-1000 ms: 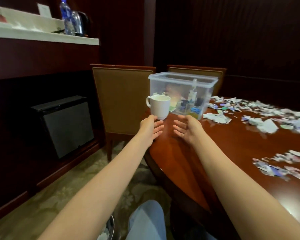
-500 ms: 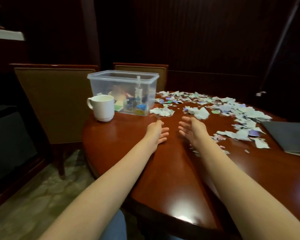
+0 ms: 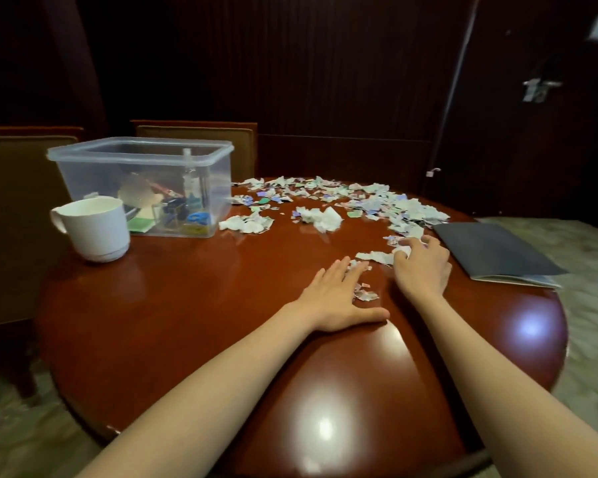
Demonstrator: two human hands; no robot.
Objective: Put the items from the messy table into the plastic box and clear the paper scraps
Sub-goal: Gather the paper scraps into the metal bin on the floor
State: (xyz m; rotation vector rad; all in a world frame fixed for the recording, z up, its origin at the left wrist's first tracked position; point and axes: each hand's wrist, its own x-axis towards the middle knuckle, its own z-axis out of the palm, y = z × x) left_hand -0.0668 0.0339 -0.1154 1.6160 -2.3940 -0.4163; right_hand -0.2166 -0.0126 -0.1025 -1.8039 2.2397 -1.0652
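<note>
Both hands, floating side by side above bare wood half a second ago, are now lying among the nearest paper scraps (image 3: 377,201), and the view is sitting further to the right. Those scraps are spreading in a loose drift across the far right half of the table (image 3: 187,305), with a few stray bits lying close to the hands. The left hand (image 3: 332,298) is resting flat, palm down, fingers straight and thumb spread, its fingertips touching some small bits. The right hand (image 3: 422,267) is curling its fingers round a white scrap at the edge of the drift.

The plastic box (image 3: 142,153) is standing lidless at the far left of the table, holding a jumble of small items and an upright slim bottle. A white mug (image 3: 94,229) is standing just in front of its left corner. A dark folder (image 3: 491,253) is lying near the right edge, just beside the right hand.

The round tabletop is gleaming red-brown and throwing back bright spots of light. Padded chairs (image 3: 14,208) are standing behind the box, dark panelled walls are closing off the back, and pale patterned floor (image 3: 584,257) is showing to the right
</note>
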